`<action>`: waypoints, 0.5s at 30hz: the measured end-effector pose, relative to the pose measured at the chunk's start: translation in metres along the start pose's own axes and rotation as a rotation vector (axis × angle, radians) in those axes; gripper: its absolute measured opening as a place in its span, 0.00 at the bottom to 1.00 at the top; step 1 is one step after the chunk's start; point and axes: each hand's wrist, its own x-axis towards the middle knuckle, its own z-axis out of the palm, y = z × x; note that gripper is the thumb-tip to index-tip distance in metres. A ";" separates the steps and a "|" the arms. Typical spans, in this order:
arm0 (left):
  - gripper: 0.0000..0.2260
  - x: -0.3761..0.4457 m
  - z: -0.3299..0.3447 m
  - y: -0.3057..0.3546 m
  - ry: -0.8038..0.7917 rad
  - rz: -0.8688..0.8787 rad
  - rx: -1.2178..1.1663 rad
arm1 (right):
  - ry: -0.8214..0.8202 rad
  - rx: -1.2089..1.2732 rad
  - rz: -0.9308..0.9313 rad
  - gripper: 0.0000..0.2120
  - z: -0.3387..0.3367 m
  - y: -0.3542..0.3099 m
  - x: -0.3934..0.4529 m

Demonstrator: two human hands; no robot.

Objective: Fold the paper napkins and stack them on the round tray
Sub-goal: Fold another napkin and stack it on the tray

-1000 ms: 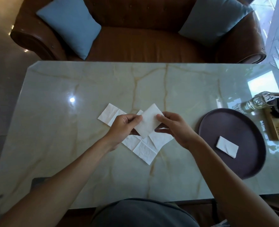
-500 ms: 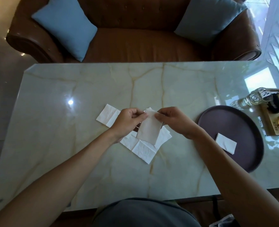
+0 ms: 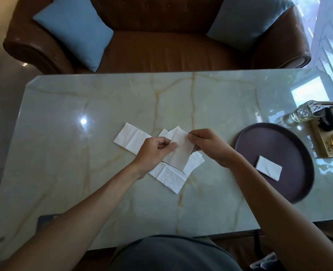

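The step in hand is the fold itself: both hands hold one napkin (image 3: 179,151) above the desk (image 3: 200,98), already doubled into a long strip that hangs tilted. The left hand (image 3: 153,149) pinches its left edge between thumb and curled fingers, and the right hand (image 3: 204,142) pinches the upper right edge the same way. Beneath lie more napkins (image 3: 169,176), still unfolded and overlapping, one spreading out to the left (image 3: 130,138). One folded napkin (image 3: 268,168) already rests on the tray (image 3: 259,141), well to the right, so the task looks early. The next move likely calls for bringing the strip's ends together, pressing the crease flat, then carrying it across to lie squarely on the folded one.
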 end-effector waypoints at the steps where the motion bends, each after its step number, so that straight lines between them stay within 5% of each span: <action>1: 0.12 0.000 0.000 0.000 -0.001 -0.004 -0.002 | 0.002 0.012 0.003 0.15 0.000 0.000 0.000; 10: 0.14 -0.001 0.002 0.003 -0.030 -0.027 -0.043 | 0.104 -0.055 -0.027 0.10 0.002 -0.006 0.005; 15: 0.06 -0.002 -0.006 -0.003 0.003 -0.054 -0.098 | 0.129 0.014 -0.013 0.10 -0.003 -0.003 0.008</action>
